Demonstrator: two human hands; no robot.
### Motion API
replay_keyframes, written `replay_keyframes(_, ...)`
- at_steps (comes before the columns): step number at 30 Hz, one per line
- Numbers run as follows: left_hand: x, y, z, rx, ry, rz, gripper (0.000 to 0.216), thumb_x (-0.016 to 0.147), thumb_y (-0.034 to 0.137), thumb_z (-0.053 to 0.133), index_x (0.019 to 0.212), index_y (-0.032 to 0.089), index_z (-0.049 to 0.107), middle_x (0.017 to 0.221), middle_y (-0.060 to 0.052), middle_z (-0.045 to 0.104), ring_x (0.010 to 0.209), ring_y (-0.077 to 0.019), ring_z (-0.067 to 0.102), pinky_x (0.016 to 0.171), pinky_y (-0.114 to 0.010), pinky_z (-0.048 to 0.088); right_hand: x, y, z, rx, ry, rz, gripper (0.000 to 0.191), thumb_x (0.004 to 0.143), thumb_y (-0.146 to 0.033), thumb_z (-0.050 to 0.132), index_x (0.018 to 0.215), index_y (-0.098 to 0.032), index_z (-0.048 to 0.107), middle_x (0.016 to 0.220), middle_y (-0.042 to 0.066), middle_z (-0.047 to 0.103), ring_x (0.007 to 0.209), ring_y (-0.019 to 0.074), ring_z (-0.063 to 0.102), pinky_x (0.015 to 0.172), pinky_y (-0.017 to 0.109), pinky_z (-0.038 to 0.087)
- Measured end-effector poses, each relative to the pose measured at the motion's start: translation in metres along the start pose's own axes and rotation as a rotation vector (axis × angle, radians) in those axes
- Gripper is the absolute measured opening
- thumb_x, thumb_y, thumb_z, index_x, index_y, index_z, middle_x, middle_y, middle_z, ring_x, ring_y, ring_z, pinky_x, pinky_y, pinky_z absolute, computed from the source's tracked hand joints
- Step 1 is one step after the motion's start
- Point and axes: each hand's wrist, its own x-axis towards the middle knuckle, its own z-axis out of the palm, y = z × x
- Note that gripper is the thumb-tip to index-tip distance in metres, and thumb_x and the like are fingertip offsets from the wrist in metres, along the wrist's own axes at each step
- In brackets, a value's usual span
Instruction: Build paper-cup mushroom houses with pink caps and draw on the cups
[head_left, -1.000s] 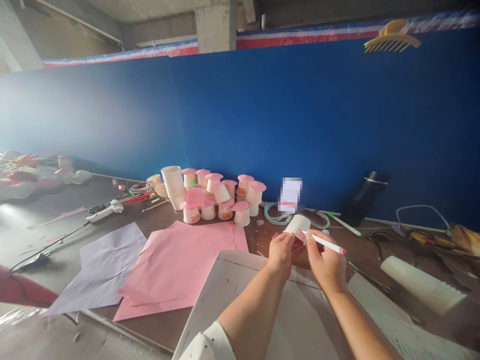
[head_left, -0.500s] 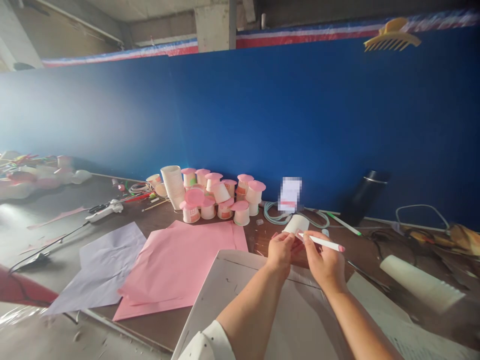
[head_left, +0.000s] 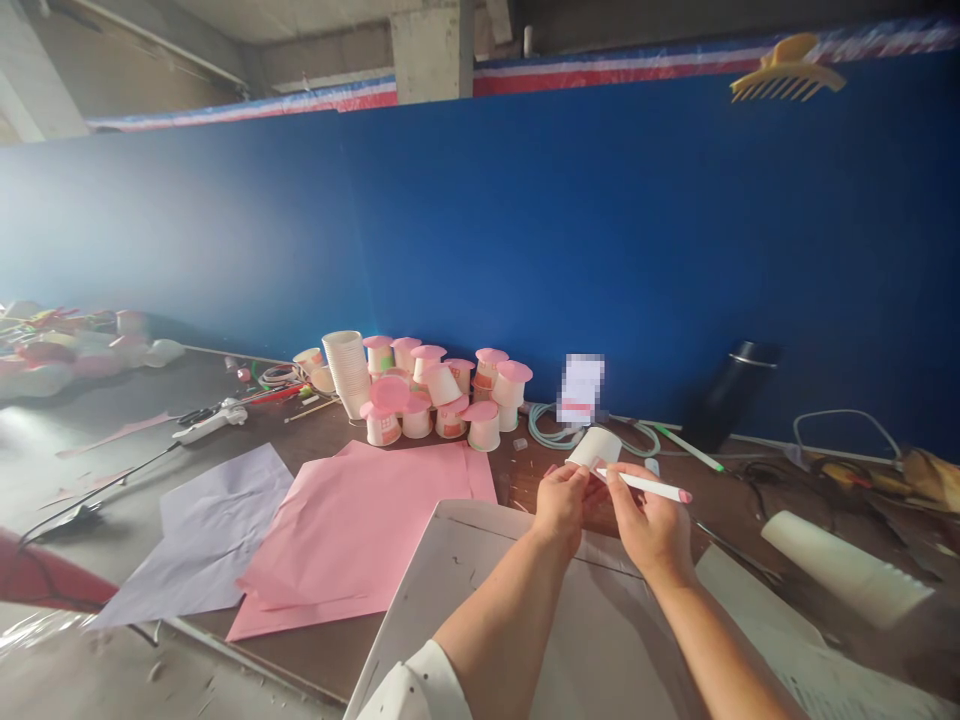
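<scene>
My left hand is closed on a white paper cup, which is tilted over on its side. Between the fingers of my right hand is a white marker pen with a pink end. Its tip points left and meets the side of the cup, or comes very close to it. What mark the tip makes there is too small to tell. Below my forearms lies a large white sheet with a few dark strokes on it.
Several cups with pink round tops stand left of my hands, beside a tall stack of cups. Pink paper and lilac paper lie in front. At right are a dark bottle, a green-tipped pen and fallen stacked cups.
Little differs: the view has shifted very slightly. Both hands keep the same hold on the cup and the marker pen.
</scene>
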Motion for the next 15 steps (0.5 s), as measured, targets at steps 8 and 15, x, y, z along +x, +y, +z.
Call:
replay_keyframes(8, 0.0019, -0.0025, -0.0028, -0.011, 0.008, 0.003, 0.03, 0.069, 0.035, 0.087, 0.072, 0.014, 0.066, 0.071, -0.004, 0.063, 0.072, -0.0143, 0.064, 0.089, -0.034, 0.055, -0.001, 0.0, -0.0003, -0.009, -0.009, 0.002, 0.051, 0.091, -0.065, 0.052, 0.091, -0.018, 0.074, 0.077, 0.012, 0.075, 0.066, 0.0261, 0.071, 0.063, 0.035, 0.057)
replay_keyframes(15, 0.0013, -0.0019, -0.0019, -0.014, -0.014, 0.007, 0.027, 0.072, 0.033, 0.084, 0.081, 0.011, 0.071, 0.078, -0.007, 0.068, 0.079, -0.017, 0.068, 0.091, -0.033, 0.054, -0.001, 0.0004, 0.0014, -0.003, 0.011, -0.03, 0.05, 0.093, -0.064, 0.052, 0.093, -0.018, 0.074, 0.081, 0.013, 0.076, 0.07, 0.0262, 0.072, 0.065, 0.035, 0.057)
